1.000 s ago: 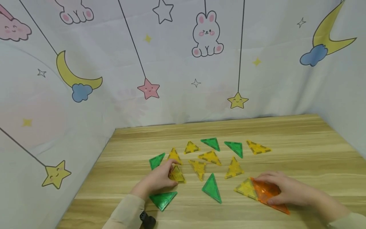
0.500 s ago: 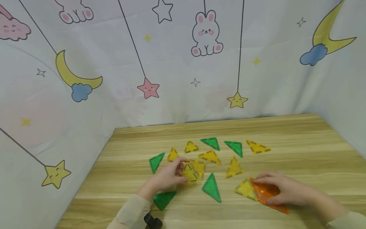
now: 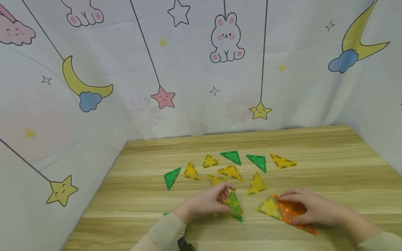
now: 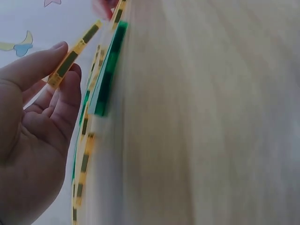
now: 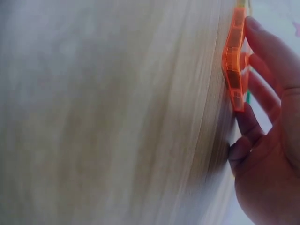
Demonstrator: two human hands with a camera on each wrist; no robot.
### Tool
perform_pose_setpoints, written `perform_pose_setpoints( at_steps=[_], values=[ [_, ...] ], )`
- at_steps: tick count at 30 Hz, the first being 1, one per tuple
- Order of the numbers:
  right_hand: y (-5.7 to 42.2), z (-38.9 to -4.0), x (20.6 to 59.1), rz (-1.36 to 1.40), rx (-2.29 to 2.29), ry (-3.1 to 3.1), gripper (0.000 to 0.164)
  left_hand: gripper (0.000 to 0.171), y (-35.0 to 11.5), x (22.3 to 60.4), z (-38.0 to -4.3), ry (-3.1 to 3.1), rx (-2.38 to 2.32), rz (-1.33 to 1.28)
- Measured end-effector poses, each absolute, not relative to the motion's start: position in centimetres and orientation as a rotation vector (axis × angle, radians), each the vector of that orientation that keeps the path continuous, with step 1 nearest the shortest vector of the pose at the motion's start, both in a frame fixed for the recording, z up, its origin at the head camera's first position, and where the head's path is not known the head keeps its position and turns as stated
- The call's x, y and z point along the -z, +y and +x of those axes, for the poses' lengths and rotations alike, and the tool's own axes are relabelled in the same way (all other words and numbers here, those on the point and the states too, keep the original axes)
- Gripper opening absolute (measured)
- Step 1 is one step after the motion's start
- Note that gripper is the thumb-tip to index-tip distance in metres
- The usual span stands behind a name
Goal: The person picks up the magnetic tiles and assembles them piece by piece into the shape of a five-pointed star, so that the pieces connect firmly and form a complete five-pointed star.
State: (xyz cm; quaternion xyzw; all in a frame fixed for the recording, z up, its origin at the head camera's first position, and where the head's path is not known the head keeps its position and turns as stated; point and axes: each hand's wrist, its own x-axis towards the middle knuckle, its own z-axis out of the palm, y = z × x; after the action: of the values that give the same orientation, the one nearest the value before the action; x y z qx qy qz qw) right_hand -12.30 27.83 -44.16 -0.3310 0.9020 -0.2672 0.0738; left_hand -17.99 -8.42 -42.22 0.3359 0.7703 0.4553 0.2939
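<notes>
My left hand (image 3: 208,202) pinches a yellow triangular magnetic tile (image 4: 72,58) between thumb and fingers. The left wrist view shows this tile raised off the table and tilted. In the head view it overlaps a green triangular tile (image 3: 238,219) lying below. At the right, my right hand (image 3: 317,207) grips an orange magnetic tile piece (image 3: 290,211), thumb on the near side and fingers on the far side. A yellow triangle (image 3: 269,208) lies flat against the orange piece's left edge. Part of the orange is hidden under the right hand.
Loose yellow triangles (image 3: 257,183) and green triangles (image 3: 172,177) are spread over the middle and back of the wooden table (image 3: 339,157). My left forearm mostly covers another green tile (image 3: 165,213). A printed curtain (image 3: 188,69) hangs behind the table.
My left hand has carried the yellow triangle rightward, from the left group of tiles to over the middle green triangle. The right hand and orange piece have stayed nearly still.
</notes>
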Motion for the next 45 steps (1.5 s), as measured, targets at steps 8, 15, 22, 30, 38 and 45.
perform_pose_setpoints(
  at_steps=[8, 15, 22, 30, 38, 45],
  values=[
    [27.3, -12.4, 44.5, -1.103, 0.82, 2.731, 0.052, 0.053, -6.3, 42.0, -17.1, 2.028, -1.187, 0.876],
    [27.1, -12.5, 44.6, -1.144, 0.899, 2.673, 0.05, 0.054, -4.5, 42.1, -16.8, 2.006, -1.17, 0.903],
    [27.2, -12.4, 44.4, -1.118, 0.921, 2.653, 0.041, 0.054, -3.7, 42.4, -16.4, 2.017, -1.151, 0.871],
    [27.2, -12.0, 44.3, -1.077, 1.07, 2.585, 0.024, 0.054, -2.8, 42.6, -16.3, 2.129, -1.0, 0.948],
    [27.3, -11.7, 44.5, -1.06, 1.084, 2.594, 0.025, 0.06, -1.7, 42.3, -16.1, 2.346, -0.688, 1.158],
    [27.3, -11.5, 44.4, -1.02, 1.113, 2.561, 0.027, 0.064, -1.8, 42.3, -15.9, 2.35, -0.699, 1.124]
  ],
)
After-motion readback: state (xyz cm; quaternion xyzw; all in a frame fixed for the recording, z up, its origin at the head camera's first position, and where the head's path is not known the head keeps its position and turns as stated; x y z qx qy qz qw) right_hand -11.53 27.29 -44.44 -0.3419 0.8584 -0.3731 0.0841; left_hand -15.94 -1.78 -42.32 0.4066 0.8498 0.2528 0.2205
